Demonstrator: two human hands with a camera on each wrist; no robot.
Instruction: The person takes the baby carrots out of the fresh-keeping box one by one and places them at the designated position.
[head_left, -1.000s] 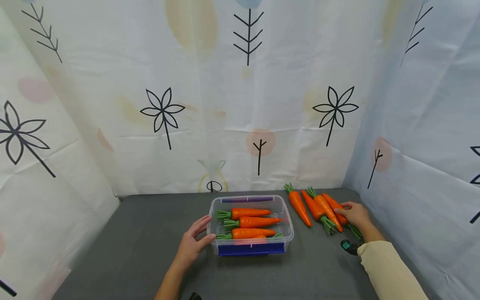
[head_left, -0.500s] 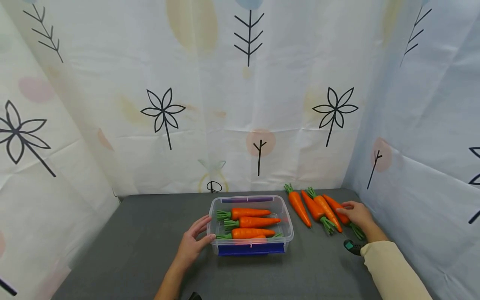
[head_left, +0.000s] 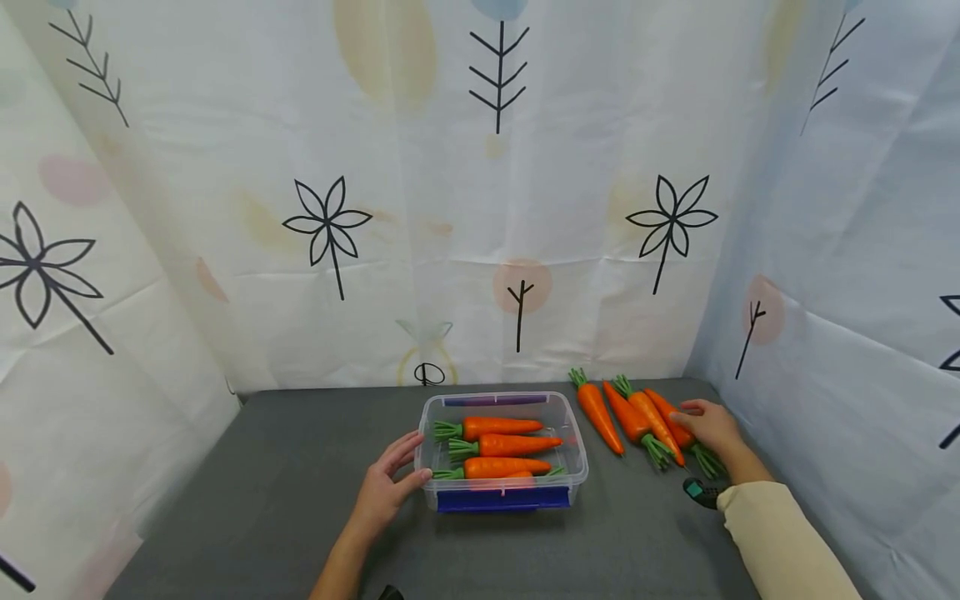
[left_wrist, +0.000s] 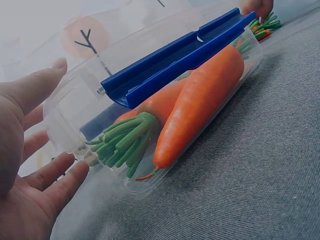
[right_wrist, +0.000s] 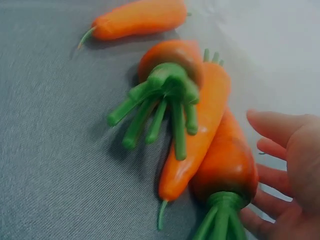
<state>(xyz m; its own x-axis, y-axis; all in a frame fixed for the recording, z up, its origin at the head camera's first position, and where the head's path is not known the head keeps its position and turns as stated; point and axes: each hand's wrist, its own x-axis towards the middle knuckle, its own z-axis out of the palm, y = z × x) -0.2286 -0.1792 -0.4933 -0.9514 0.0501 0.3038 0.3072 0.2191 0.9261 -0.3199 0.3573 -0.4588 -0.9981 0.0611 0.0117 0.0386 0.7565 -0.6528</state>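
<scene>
My left hand [head_left: 384, 492] rests its fairly straight fingers against the left side of a clear plastic box [head_left: 504, 482] with blue latches. In the left wrist view, its thumb is near the rim and its fingertips touch the wall. Inside lie several orange carrots [head_left: 517, 444] with green stems, partly hidden by the front wall. To the right, my right hand [head_left: 712, 432] is at the rightmost carrot [right_wrist: 227, 170] of a loose group. The right wrist view shows the fingers extended beside this carrot and the thumb apart from it; whether they touch is unclear.
More carrots lie left of that one: a slim carrot [right_wrist: 202, 130], a thicker carrot [right_wrist: 172, 62], and a separate carrot [right_wrist: 140, 20] nearest the box. All rest on a grey cloth surface [head_left: 300, 467]. A patterned white curtain [head_left: 450, 208] encloses the back and sides.
My right hand and the rightmost carrot shift slightly right, then slightly back left. The left hand and the box stay in place.
</scene>
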